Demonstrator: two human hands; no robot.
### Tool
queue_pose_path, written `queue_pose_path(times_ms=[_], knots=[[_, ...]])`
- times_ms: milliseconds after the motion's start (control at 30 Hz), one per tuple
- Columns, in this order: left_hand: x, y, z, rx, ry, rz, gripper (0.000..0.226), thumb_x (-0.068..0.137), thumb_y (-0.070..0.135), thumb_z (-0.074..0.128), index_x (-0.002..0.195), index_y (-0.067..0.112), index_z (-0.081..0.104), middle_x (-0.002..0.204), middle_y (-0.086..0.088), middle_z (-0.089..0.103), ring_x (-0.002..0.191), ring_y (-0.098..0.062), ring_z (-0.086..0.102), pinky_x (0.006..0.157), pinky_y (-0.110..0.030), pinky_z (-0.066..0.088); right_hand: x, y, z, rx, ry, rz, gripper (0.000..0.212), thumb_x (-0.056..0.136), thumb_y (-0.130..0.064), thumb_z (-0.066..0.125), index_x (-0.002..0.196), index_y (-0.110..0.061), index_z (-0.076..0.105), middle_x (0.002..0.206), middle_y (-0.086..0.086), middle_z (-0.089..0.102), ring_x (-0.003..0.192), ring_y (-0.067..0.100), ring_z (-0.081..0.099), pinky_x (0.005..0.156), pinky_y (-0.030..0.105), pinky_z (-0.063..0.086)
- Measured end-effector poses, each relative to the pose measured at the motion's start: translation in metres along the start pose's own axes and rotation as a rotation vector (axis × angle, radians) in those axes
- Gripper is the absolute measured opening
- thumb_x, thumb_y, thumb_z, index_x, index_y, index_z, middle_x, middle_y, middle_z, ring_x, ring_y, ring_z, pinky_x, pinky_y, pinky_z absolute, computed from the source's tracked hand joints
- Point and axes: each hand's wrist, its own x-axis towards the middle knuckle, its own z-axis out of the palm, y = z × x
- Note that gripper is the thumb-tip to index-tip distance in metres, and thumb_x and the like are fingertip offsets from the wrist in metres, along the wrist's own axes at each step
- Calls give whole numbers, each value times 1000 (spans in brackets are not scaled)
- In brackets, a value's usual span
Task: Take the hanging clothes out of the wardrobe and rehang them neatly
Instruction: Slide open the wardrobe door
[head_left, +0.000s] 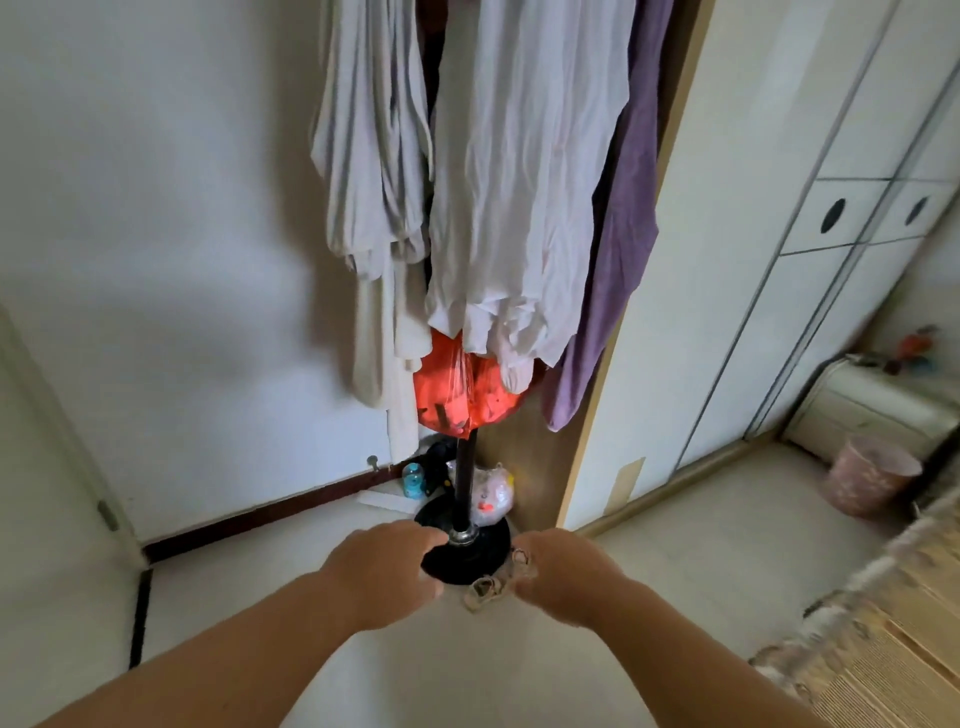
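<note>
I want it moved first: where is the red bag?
Head view, centre: the red bag hangs against the black pole, just under the hem of the white shirt, with the purple garment to its right.

A home bedroom is indicated; garments (519, 182) are hung on a coat stand (464, 483); a white sliding-door wardrobe (727, 260), bedside cabinet (872, 410) and pink wastebasket (867, 480) are seen.
</note>
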Motion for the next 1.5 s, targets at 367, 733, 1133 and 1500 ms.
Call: queue_pose_path(times_ms=[367,733,1133,1500], knots=[[136,-13,-34,27,-116,201,62,89,45,49,146,39,25,149,12,35,135,-12,36,108,-31,33,66,36,-39,56,52,285,46,87,-48,52,129,-28,50,133,-3,53,123,20,48,102,40,35],[297,97,-48,148,-97,399,57,86,44,51,141,38,34,145,10,39,133,-17,39,104,-33,35,130,173,-100,101,146,392,58,87,-52,51,140,-34,37,145,-6,42,132,17,41,110,40,31],[473,268,-55,173,-124,437,58,87,46,44,143,40,29,144,9,41,132,-17,40,107,-39,34,187,359,-203,62,151,450,54,87,-49,50,138,-34,40,142,-6,44,132,16,40,108,40,27],[613,356,-58,283,-130,537,56,92,46,45,144,36,29,149,8,36,135,-18,37,110,-38,28,253,481,-253,118,173,545,52,87,-42,51,137,-31,43,142,-3,45,129,19,44,109,39,29]])
